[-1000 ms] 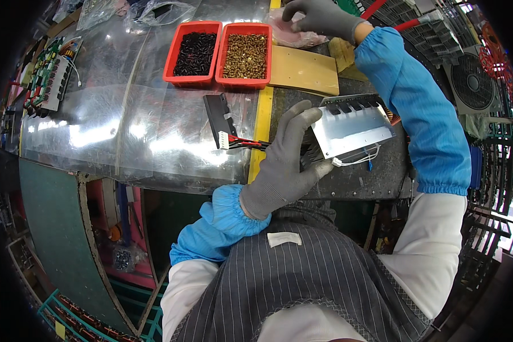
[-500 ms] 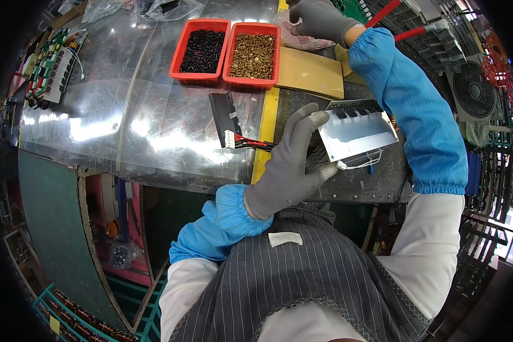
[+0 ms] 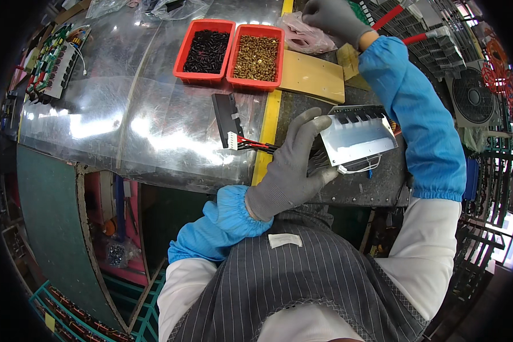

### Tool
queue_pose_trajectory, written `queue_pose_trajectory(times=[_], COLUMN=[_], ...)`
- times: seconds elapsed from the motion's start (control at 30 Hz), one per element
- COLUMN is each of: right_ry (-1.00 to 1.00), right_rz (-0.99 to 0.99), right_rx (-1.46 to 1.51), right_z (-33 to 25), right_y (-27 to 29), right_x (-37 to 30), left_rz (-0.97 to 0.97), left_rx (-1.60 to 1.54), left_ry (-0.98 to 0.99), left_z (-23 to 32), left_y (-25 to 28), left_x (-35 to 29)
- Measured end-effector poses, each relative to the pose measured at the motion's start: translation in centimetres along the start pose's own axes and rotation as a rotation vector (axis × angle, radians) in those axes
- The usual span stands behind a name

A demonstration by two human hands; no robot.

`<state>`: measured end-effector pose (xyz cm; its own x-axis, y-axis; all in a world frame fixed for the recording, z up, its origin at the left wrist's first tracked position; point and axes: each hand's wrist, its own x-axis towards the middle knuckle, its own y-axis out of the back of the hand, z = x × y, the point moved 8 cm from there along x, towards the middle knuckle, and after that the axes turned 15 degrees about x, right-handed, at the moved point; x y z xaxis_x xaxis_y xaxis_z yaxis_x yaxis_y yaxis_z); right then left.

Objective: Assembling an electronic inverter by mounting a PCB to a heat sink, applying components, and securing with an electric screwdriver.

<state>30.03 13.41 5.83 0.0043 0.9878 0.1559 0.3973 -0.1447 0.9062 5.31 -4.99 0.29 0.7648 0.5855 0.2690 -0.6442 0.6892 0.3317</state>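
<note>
My left hand (image 3: 290, 165), in a grey glove, grips the left side of an electronic assembly with a shiny metal plate (image 3: 359, 138). Its thumb is at the lower corner and its fingers at the upper one. Black parts line the plate's far edge, and a white cable (image 3: 359, 166) hangs from its near side. My gloved right hand (image 3: 333, 20) is at the far edge of view, over a crumpled pink plastic bag (image 3: 305, 35). Those fingers are curled together; what they hold, if anything, is hidden. Left of my left hand lies a black bracket (image 3: 227, 117) beside red and black wires with a white connector (image 3: 232, 141).
Two red bins stand at the back, one with black screws (image 3: 206, 52), one with brass-coloured fasteners (image 3: 256, 57). A tan board (image 3: 312, 76) lies right of them. Another populated circuit board (image 3: 57, 68) lies far left. Red-handled tools (image 3: 389, 16) and a fan (image 3: 472, 94) are at right.
My right hand has shifted right over the pink bag, and its fingers have drawn together from a spread pose. The left hand keeps its grip. The whole view has shifted slightly.
</note>
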Motion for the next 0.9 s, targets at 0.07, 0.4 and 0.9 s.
queue_pose_trajectory(times=[0.07,0.4,0.9], right_ry=[0.099,0.069,-0.019], right_rz=[-0.005,-0.206,0.180], right_rx=[-0.039,-0.451,0.439], right_z=[-0.9,-1.6,2.9], right_y=[0.6,-6.2,2.1], right_x=[-0.1,-1.2,-2.2], left_rz=[0.011,-0.010,-0.011], left_rx=[0.010,0.011,-0.003], left_ry=[-0.008,-0.012,-0.026], left_z=[0.1,0.5,0.5], left_y=[0.1,0.0,-0.1], left_x=[0.1,-0.2,0.0])
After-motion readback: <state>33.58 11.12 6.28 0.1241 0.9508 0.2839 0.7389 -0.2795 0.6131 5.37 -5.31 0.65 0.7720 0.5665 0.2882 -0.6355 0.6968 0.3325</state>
